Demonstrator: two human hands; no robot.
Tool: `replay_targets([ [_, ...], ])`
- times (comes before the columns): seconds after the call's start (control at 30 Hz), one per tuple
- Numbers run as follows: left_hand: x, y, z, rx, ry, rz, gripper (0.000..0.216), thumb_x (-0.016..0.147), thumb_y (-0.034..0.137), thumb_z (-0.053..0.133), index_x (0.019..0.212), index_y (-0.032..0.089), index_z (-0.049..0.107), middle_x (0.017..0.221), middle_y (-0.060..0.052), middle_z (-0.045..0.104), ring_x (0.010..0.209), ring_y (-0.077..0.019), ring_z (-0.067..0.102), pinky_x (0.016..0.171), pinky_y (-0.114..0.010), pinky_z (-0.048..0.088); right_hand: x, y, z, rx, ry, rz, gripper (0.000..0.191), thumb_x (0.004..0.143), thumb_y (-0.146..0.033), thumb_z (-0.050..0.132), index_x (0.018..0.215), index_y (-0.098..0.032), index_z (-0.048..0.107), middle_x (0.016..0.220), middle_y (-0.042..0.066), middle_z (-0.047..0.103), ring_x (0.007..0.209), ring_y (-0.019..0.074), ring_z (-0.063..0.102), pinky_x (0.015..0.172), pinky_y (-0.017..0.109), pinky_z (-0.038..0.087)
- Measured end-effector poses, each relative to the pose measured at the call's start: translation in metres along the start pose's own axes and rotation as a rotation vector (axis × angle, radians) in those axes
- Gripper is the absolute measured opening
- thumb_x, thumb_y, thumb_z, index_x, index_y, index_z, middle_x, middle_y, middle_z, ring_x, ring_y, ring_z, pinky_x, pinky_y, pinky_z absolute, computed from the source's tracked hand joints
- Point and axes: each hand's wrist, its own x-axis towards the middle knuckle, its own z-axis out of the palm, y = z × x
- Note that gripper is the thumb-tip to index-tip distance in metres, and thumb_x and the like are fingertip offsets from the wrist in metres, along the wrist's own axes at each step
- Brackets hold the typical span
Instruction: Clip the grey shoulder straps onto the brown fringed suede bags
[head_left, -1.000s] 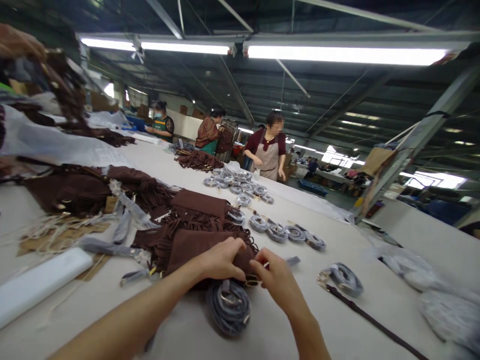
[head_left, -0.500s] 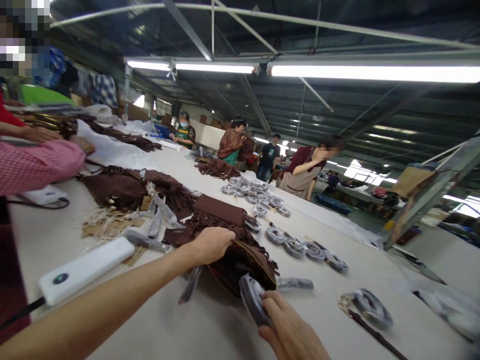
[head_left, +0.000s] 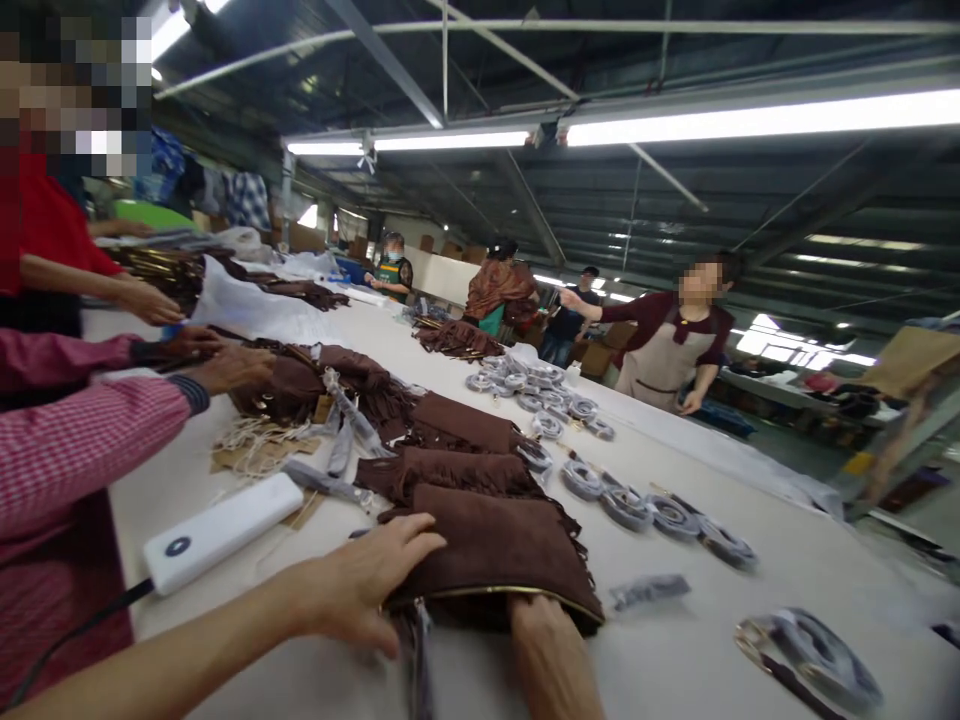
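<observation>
A brown suede fringed bag [head_left: 495,545] lies flat in front of me on the long white table [head_left: 697,640], its gold-zipped mouth facing me. My left hand [head_left: 367,585] rests open on the bag's left corner, fingers spread. My right hand is inside the bag; only the forearm [head_left: 551,660] shows, so its fingers are hidden. More brown fringed bags [head_left: 450,440] are stacked just behind.
Coiled grey wrapped straps [head_left: 622,505] trail across the table, one [head_left: 814,655] at the near right. A white power bank [head_left: 221,530] with a cable lies left. A co-worker's checked sleeve [head_left: 82,440] reaches in at left. Other people stand along the table's far side.
My right hand, which held a grey wrapped strap at the bag's mouth, has gone inside the bag. My left hand moved from gripping the bag's top to lying flat on it.
</observation>
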Motion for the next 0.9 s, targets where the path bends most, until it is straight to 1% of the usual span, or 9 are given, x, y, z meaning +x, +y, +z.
replay_targets([
  [0.07,-0.016,-0.007,0.011,0.07,0.034,-0.059,0.061,0.074,0.024,0.068,0.13,0.02,0.043,0.141,-0.015,0.042,0.127,-0.0303,0.043,0.102,-0.041,0.039,-0.019,-0.015,-0.004,-0.048,-0.033,0.005,0.023,0.087,-0.007,0.047,0.082,-0.02,0.064,0.08,0.008,0.071,0.074,0.0234,0.069,0.062,0.029,0.05],
  [0.13,-0.018,-0.007,0.023,0.177,0.072,-0.086,0.034,0.081,0.02,0.06,0.114,0.021,0.052,0.13,-0.011,0.051,0.114,-0.0251,0.052,0.093,-0.036,0.045,-0.029,-0.042,-0.008,-0.026,-0.077,0.027,0.005,0.085,-0.025,0.06,0.082,-0.022,0.063,0.08,0.006,0.07,0.074,0.0239,0.069,0.061,0.028,0.051],
  [0.2,-0.011,-0.002,0.035,0.313,0.124,-0.039,0.02,0.085,0.021,0.058,0.104,0.021,0.054,0.121,-0.009,0.056,0.101,-0.0227,0.056,0.083,-0.033,0.046,-0.025,-0.072,-0.01,0.021,-0.11,0.069,0.019,0.075,-0.032,0.071,0.087,-0.02,0.063,0.084,0.008,0.071,0.079,0.0278,0.069,0.064,0.033,0.053],
  [0.33,0.004,-0.003,0.048,0.492,0.216,0.142,0.004,0.087,0.017,0.055,0.09,0.019,0.054,0.091,-0.005,0.063,0.077,-0.0194,0.055,0.066,-0.031,0.04,0.0,-0.101,-0.016,-0.065,-0.173,0.1,0.015,0.079,-0.006,0.058,0.089,-0.017,0.062,0.082,0.012,0.074,0.073,0.0285,0.072,0.064,0.037,0.054],
  [0.47,0.011,-0.013,0.036,0.505,0.27,0.193,0.006,0.088,0.019,0.053,0.082,0.019,0.051,0.08,-0.002,0.062,0.07,-0.0179,0.052,0.062,-0.031,0.036,0.018,-0.077,-0.032,-0.124,-0.193,0.025,0.015,0.088,-0.007,0.049,0.086,-0.016,0.061,0.075,0.013,0.075,0.067,0.0287,0.073,0.055,0.031,0.051],
  [0.57,0.015,-0.012,0.02,0.461,0.28,0.175,0.008,0.089,0.022,0.05,0.081,0.019,0.051,0.082,-0.002,0.062,0.072,-0.0177,0.052,0.061,-0.03,0.035,0.019,-0.037,-0.044,-0.103,-0.179,-0.045,0.015,0.091,-0.012,0.046,0.086,-0.018,0.06,0.074,0.01,0.075,0.065,0.0238,0.073,0.052,0.024,0.046],
  [0.7,0.023,-0.002,0.006,0.316,0.296,0.111,0.019,0.092,0.018,0.037,0.076,0.02,0.047,0.079,-0.003,0.06,0.071,-0.0164,0.052,0.06,-0.028,0.036,0.009,0.011,-0.049,-0.027,-0.193,-0.013,0.02,0.093,-0.019,0.044,0.081,-0.021,0.06,0.069,0.004,0.073,0.062,0.0186,0.071,0.053,0.022,0.043],
  [0.83,0.031,0.017,0.006,0.1,0.25,0.026,0.011,0.084,0.013,0.041,0.088,0.021,0.048,0.092,-0.004,0.061,0.085,-0.0179,0.054,0.072,-0.027,0.042,0.0,0.018,-0.049,0.161,-0.114,-0.062,0.035,0.099,-0.025,0.029,0.079,-0.023,0.058,0.073,0.002,0.07,0.065,0.0157,0.067,0.057,0.022,0.042],
  [0.9,0.032,0.029,0.01,0.006,0.215,0.011,0.023,0.075,0.011,0.048,0.096,0.021,0.048,0.098,-0.004,0.06,0.089,-0.0188,0.054,0.076,-0.028,0.043,0.0,0.012,-0.051,0.272,-0.125,-0.058,0.041,0.1,-0.029,0.023,0.074,-0.023,0.055,0.071,0.001,0.067,0.063,0.0144,0.063,0.057,0.022,0.04],
])
